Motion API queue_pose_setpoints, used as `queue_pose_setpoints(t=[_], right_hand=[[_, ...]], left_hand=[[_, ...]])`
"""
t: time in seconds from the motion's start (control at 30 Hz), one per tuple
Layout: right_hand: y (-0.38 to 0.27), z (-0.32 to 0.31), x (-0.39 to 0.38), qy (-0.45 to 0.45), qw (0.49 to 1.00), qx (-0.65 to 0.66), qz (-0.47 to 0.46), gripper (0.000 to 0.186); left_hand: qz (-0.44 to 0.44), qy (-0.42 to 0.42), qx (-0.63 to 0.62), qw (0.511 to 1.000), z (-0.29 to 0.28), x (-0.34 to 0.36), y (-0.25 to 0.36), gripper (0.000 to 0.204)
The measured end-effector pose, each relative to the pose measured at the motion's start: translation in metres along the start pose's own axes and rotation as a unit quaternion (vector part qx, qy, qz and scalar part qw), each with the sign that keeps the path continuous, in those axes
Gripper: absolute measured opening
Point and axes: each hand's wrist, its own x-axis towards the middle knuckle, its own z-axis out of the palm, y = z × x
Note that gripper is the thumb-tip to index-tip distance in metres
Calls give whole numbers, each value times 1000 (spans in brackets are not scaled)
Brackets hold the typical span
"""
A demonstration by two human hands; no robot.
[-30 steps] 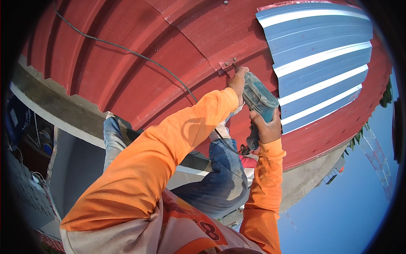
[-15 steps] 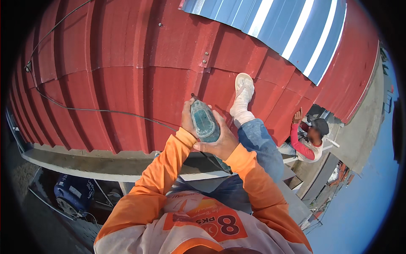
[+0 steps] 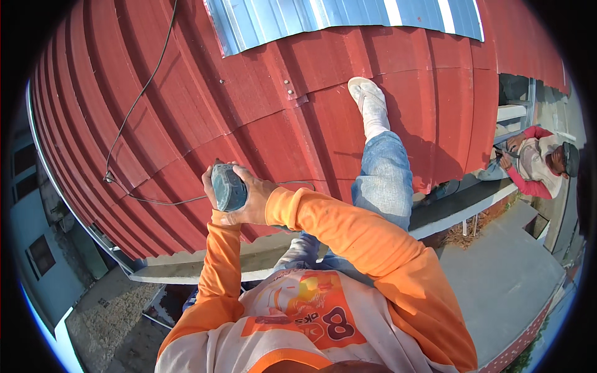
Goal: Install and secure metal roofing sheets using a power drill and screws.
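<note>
A worn teal corded power drill (image 3: 229, 188) is clasped between my two hands over the ribbed red metal roof (image 3: 255, 146). My left hand (image 3: 209, 186) is closed along its left side. On the other side my right hand (image 3: 256, 200) wraps round the body, its fingers reaching over the front. The drill's tip and lower part are largely hidden by its body and my hands. A dark cord (image 3: 144, 93) runs over the ribs at the left and back toward the drill.
A shiny bluish metal sheet (image 3: 348, 15) lies at the upper part of the roof. My sandalled foot (image 3: 368, 99) stands on the red panels. A gutter ledge (image 3: 186, 271) borders the near edge. A person (image 3: 538, 161) with red sleeves sits at the far right, beside the roof's edge.
The view has turned, and my hands with the drill now sit farther left. The person at the right has lowered the raised hand from the roof edge and holds both hands in front.
</note>
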Motion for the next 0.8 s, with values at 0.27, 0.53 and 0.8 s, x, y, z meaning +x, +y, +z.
queue_pose_setpoints(t=[0.27,0.53,0.8], right_hand=[[-10,-7,2,-90,996,12,-19,134],[0,31,7,-249,952,10,-178,113],[-9,106,-60,-254,913,-225,-226,108]], left_hand=[[141,146,41,978,-4,-44,19,37],[111,150,-8,982,1,-127,34,45],[14,195,-44,980,-65,-194,2,48]])
